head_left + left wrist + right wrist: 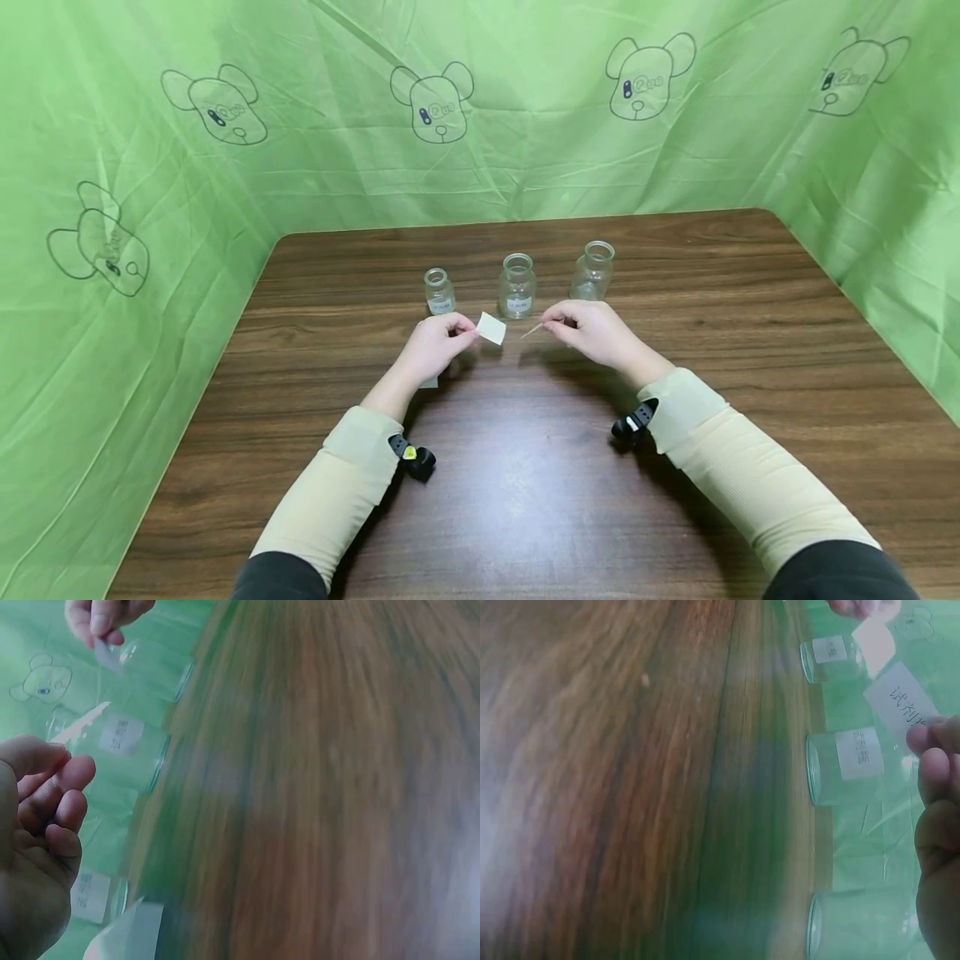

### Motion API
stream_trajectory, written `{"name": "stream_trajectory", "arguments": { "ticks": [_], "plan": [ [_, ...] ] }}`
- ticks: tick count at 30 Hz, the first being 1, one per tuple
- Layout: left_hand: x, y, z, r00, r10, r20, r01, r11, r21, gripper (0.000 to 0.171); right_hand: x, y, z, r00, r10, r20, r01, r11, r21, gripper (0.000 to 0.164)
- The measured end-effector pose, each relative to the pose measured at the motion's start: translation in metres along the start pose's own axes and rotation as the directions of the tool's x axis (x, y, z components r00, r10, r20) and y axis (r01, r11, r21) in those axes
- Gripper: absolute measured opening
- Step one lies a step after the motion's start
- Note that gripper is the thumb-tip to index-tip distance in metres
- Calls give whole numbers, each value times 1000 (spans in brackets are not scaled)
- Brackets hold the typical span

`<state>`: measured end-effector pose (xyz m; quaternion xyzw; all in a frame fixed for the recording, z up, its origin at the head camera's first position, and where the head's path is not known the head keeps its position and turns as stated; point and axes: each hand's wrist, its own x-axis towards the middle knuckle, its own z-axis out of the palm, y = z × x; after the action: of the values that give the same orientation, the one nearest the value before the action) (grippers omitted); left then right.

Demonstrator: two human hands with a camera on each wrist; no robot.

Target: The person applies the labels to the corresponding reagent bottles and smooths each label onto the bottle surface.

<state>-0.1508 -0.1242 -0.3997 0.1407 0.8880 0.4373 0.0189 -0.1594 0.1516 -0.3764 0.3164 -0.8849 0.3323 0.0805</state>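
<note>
My left hand (433,343) pinches a small white paper square (491,328) between thumb and fingertips. My right hand (594,332) pinches a white label (532,330), seen nearly edge-on from the head. Dark handwritten characters show on that label (901,705) in the right wrist view. Both pieces are held in the air, a short gap apart. Behind the hands stand three open glass jars. The small jar (438,287) and the middle jar (517,283) each carry a written label; no label shows on the large right jar (595,268).
Another white paper piece (429,383) lies on the brown wooden table (517,533), partly hidden under my left wrist. Green cloth (510,167) with printed bear heads hangs around the table's back and sides. A small dark camera (420,463) is strapped at my left wrist.
</note>
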Motion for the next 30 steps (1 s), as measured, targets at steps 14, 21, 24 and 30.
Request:
{"name": "stream_trajectory", "arguments": {
  "ticks": [14,21,24,30],
  "plan": [
    [-29,-27,-20,994,-73,-84,71,997,-29,11,-10,18,-8,995,-23,-95,30,997,77,10],
    [-40,-40,-34,988,-91,-123,89,996,-19,9,-12,22,-11,990,87,-107,-81,995,56,6],
    [-43,-45,-39,986,-96,-135,93,995,-26,9,-14,23,-13,986,117,-118,-111,992,55,4],
    [-51,-56,-47,977,-126,-173,113,990,-79,12,-15,27,-15,980,147,-137,-140,989,55,5]
  ]
}}
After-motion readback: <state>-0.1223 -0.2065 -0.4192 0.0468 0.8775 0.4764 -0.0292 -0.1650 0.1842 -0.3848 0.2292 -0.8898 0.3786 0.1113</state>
